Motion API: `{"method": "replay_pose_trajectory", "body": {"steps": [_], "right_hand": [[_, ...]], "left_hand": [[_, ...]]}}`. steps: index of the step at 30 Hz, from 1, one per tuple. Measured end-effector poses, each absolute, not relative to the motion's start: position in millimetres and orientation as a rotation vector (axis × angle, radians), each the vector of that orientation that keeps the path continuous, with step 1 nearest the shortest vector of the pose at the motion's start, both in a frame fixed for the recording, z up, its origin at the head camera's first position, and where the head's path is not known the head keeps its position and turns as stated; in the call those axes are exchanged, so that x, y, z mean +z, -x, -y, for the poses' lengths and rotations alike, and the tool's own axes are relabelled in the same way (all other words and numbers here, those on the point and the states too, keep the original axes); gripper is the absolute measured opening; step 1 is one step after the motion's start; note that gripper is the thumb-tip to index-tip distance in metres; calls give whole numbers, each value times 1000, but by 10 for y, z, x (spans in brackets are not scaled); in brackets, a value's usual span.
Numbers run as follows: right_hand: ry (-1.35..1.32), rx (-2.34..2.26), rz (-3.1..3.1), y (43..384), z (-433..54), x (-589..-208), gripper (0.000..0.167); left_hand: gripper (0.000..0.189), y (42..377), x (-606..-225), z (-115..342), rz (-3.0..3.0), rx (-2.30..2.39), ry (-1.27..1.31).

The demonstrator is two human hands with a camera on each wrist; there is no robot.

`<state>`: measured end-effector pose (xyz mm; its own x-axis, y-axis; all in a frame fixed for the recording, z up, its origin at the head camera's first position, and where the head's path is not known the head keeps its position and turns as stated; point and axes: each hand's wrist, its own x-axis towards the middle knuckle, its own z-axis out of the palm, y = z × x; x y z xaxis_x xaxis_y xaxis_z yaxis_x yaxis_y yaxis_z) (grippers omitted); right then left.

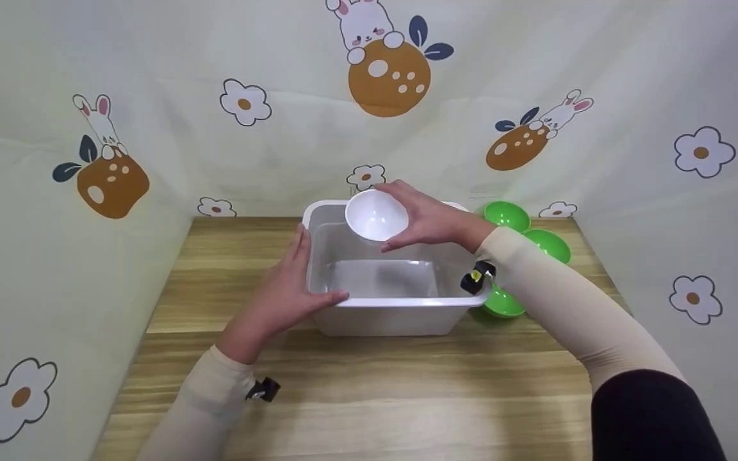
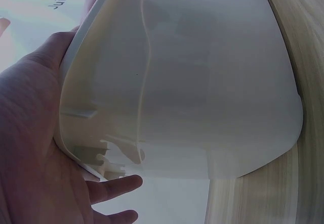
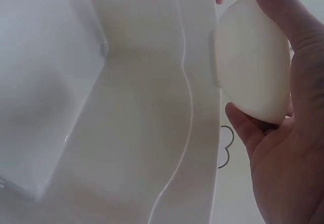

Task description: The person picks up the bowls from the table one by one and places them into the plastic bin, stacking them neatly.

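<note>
A small white bowl (image 1: 377, 216) is in my right hand (image 1: 430, 218), gripped by its side with the thumb at the lower edge and fingers at the upper one. It is over the back part of a white plastic basin (image 1: 401, 302); its opening faces the head camera. In the right wrist view the bowl's smooth outer side (image 3: 253, 62) shows beside the basin's wall. My left hand (image 1: 282, 288) holds the basin's near left corner, thumb over the front rim and fingers along the left side. The left wrist view shows its fingers (image 2: 117, 188) beside the basin's outer wall.
To the right of the basin are several green bowls, one at the back (image 1: 507, 216), one farther right (image 1: 549, 246) and one near the front corner (image 1: 503, 302), partly hidden by my right arm. A wooden table (image 1: 369, 397) lies underneath. Printed cloth (image 1: 292, 160) surrounds it.
</note>
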<state>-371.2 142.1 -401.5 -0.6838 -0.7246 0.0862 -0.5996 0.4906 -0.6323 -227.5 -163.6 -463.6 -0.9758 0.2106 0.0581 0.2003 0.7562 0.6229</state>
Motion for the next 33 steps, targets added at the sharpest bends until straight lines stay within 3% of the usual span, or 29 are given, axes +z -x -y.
{"method": "replay_pose_trajectory", "body": {"steps": [10,33], "right_hand": [[1325,-816,-2571,3751,-1259,-4175,113],[1450,-487,-2480,3782,-936,-4633,106]], "left_hand": [[150,2269,-4642,1631,-2924,1049,-338],[147,2252,-4650,1637,-2925,1061,-364]]}}
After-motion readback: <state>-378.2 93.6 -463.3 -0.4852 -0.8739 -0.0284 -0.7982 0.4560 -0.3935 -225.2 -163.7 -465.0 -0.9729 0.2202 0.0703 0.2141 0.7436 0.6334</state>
